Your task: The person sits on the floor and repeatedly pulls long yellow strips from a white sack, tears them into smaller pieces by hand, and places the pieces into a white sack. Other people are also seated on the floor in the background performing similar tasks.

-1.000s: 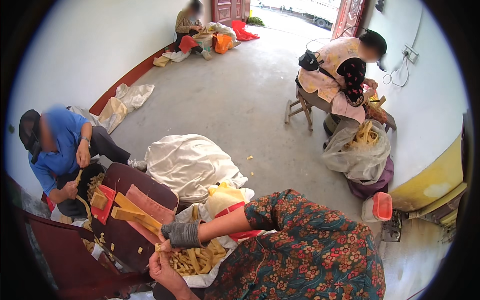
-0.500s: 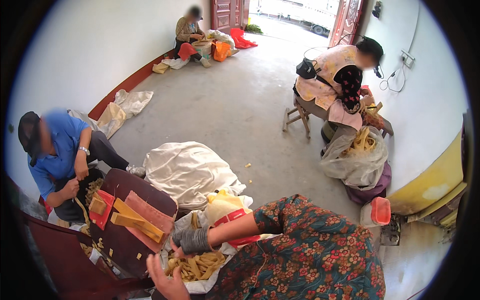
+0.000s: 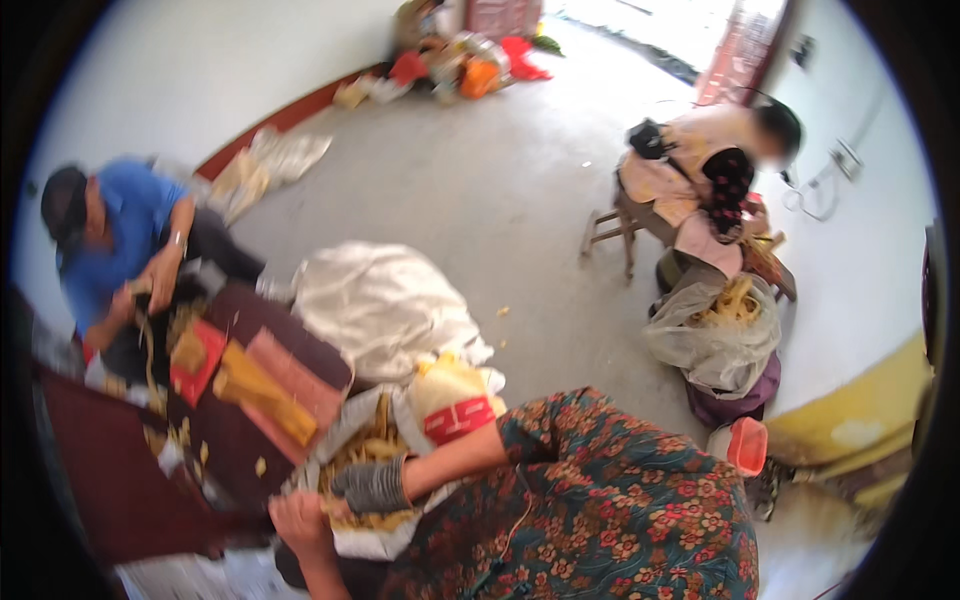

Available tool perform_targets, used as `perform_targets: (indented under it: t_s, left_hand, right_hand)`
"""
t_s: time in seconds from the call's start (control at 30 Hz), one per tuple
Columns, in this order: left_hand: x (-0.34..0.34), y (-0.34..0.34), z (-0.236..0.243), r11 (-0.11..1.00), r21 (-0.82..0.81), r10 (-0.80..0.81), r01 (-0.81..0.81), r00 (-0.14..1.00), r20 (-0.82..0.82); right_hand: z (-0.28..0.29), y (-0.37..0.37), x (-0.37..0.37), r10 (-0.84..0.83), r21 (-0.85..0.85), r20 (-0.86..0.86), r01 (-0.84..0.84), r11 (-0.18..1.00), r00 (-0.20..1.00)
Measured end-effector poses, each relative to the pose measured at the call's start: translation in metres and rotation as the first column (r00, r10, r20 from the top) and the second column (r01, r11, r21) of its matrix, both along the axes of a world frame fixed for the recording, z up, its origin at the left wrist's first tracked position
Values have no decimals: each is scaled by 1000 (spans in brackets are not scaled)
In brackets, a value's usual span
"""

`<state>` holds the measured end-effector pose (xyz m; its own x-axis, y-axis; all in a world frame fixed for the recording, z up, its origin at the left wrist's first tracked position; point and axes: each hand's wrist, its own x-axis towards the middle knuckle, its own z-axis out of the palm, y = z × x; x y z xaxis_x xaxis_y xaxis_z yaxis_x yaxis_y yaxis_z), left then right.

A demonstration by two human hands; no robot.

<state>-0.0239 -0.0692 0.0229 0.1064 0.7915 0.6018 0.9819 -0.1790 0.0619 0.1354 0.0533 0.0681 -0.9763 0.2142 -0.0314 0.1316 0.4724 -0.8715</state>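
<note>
My left hand (image 3: 303, 522) is at the lower left, beside the near edge of a white sack (image 3: 368, 543). Its fingers look curled closed, slightly blurred, and whatever they may hold is hidden. My right hand (image 3: 350, 492) reaches into that sack, low over the pale yellow-brown strips (image 3: 372, 448) that fill it. A ribbed grey cuff (image 3: 385, 486) covers its wrist and much of the hand, so its fingers are hidden. Left of the sack lies a dark red board-like surface (image 3: 245, 310) bearing a yellowish wooden block (image 3: 262, 393) and a pink slab (image 3: 295, 385).
A large white cloth bundle (image 3: 385, 310) and a yellow-and-red bag (image 3: 455, 400) lie beyond the sack. A person in blue (image 3: 135, 235) works at left. Another person (image 3: 690, 170) sits at right by a clear bag of strips (image 3: 735, 310). A red-rimmed container (image 3: 748, 445) stands nearby.
My left hand has gone from spread fingers to curled ones and moved slightly left and up. My right hand has shifted slightly left in the sack. The whole view has tilted.
</note>
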Motion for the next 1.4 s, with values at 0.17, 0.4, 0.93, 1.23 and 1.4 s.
perform_targets:
  t_s: [0.17,0.4,0.93,1.23,1.4]
  left_hand:
    - [-31,12,-24,999,40,-29,28,999,29]
    - [1,42,12,970,-177,165,166,84,983]
    - [-36,93,-8,984,-177,178,34,-38,983]
    - [-52,113,-60,889,-430,458,-160,347,818]
    - [-22,78,-29,690,-691,685,-215,505,526]
  right_hand:
    - [-12,-19,1,-67,124,-97,79,989,993]
    - [-19,62,-15,-337,181,-96,350,919,937]
    - [-28,103,-62,-450,219,-87,457,862,889]
    - [-87,114,-81,-446,401,54,389,829,894]
    - [-47,100,-57,-345,476,161,233,848,925]
